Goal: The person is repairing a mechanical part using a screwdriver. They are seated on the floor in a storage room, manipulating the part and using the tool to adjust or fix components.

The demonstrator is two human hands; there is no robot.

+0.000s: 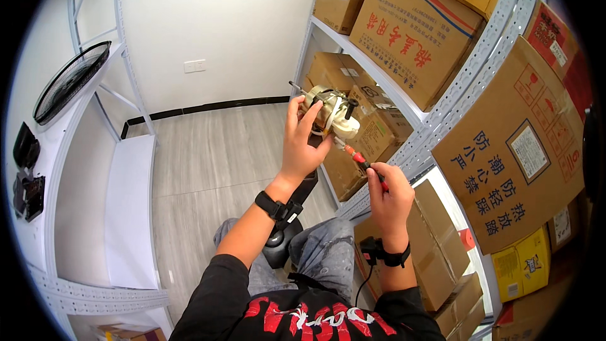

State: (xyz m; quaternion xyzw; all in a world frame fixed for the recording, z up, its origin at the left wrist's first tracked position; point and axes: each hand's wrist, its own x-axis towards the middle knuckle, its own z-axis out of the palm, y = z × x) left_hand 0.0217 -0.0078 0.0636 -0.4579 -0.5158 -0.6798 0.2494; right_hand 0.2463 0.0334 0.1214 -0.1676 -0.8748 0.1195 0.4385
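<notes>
Motor (328, 113) is held up at chest height before the shelves (404, 120), left hand (302, 145) wrapped around it. Right hand (388, 192) grips a screwdriver (361, 161), tip at the motor's underside. Risk: tip slips off the screw, or the one-hand hold lets the motor twist. Boxes (416, 25) crowd the right elbow; fan grille (69, 82) lies well apart on the left.

One head-worn fisheye view looks down and forward from close above the person's raised hands, facing a grey floor (208, 151) between white shelving (404, 126), edges bending outward.
</notes>
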